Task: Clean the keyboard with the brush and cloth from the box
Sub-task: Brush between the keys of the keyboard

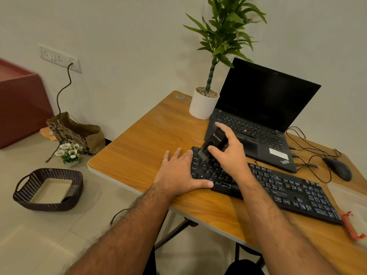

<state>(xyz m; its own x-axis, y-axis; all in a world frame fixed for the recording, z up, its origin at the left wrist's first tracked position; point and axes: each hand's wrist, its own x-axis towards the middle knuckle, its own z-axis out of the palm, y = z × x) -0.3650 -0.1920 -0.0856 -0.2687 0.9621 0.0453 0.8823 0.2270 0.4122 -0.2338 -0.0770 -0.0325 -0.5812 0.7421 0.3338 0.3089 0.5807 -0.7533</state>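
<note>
While left hand (178, 173) is bracing keyboard (278, 187), right hand (228, 151) is gripping brush (206, 151), sweeping left-end keys; next: working rightward.

Black keyboard (278, 187), black brush (210, 145)

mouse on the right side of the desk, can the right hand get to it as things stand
Probably yes, but not free to: the right hand grips the brush over the keyboard. The mouse lies uncovered beyond the keyboard's far edge, only thin cables beside it.
</note>
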